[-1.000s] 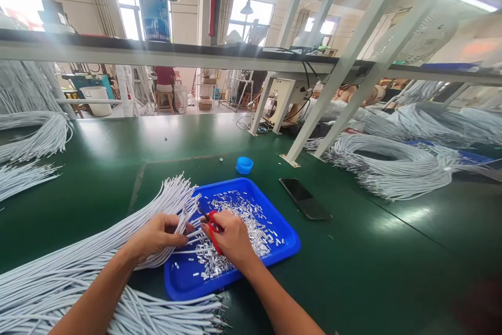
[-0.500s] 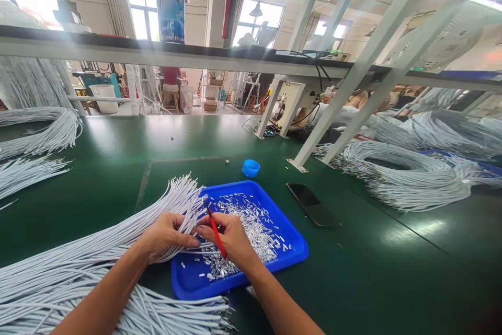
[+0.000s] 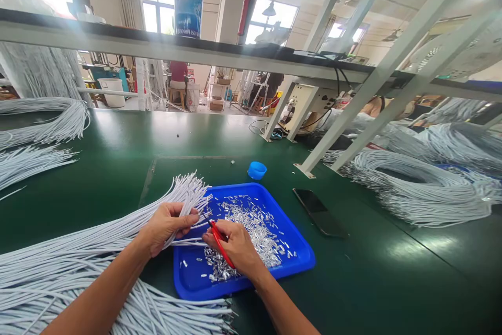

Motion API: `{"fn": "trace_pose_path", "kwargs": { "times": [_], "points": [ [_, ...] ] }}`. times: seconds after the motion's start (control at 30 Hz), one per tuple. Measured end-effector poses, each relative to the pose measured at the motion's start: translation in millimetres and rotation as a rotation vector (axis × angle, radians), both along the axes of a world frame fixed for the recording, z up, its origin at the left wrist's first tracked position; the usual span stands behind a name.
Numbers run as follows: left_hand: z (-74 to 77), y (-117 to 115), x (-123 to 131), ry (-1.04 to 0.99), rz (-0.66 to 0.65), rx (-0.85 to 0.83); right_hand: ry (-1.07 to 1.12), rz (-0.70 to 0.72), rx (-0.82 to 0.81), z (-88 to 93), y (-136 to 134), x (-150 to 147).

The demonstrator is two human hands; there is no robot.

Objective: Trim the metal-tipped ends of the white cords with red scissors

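My left hand (image 3: 167, 226) is closed around a thick bundle of white cables (image 3: 129, 228), near their cut ends. Its thumb and forefinger pinch one or more strands at the tray's left side. In my right hand (image 3: 241, 249) are red-handled pliers (image 3: 221, 246), their dark tip pointing up and left toward the cable ends. Both hands are over a blue tray (image 3: 308, 262), a small gap between them. Many small shiny metal pieces (image 3: 261, 233) lie loose in the tray. What the pliers' tip touches is too small to tell.
Another white cable bundle (image 3: 180, 311) lies in front of the tray. Behind it are a blue cap (image 3: 257, 170) and, to the right, a phone (image 3: 319, 212). Cable coils lie right (image 3: 415, 183) and left (image 3: 58, 120). A shelf (image 3: 137, 46) with slanted posts crosses above the table.
My left thumb and forefinger have risen along the cable ends. My right hand, with the pliers, has drawn slightly down and right, away from the left. The camera view has shifted a little.
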State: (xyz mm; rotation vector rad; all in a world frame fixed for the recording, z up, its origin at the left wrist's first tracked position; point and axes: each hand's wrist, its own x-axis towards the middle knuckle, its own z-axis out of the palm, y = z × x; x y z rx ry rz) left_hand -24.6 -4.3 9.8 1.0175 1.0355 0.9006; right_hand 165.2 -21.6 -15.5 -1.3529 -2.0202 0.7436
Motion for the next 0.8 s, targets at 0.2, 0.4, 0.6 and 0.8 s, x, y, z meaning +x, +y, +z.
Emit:
{"fn": "trace_pose_path", "kwargs": {
  "times": [0.2, 0.4, 0.6, 0.8],
  "points": [
    [-2.6, -2.4, 2.7, 0.156, 0.008, 0.13, -0.008, -0.016, -0.028, -5.0, 1.5, -0.6],
    [-3.5, -4.4, 5.4, 0.368, 0.071, 0.319, -0.015, -0.037, -0.059, -6.6, 1.0, 1.4],
    [-1.1, -4.5, 5.2, 0.139, -0.077, 0.103, 0.011, -0.015, -0.043, -9.7, 0.0, -3.0],
    [-1.2, -4.5, 7.1, -0.007, -0.057, 0.0, -0.004, 0.06, -0.009, -1.8, 4.4, 3.1]
  ]
}}
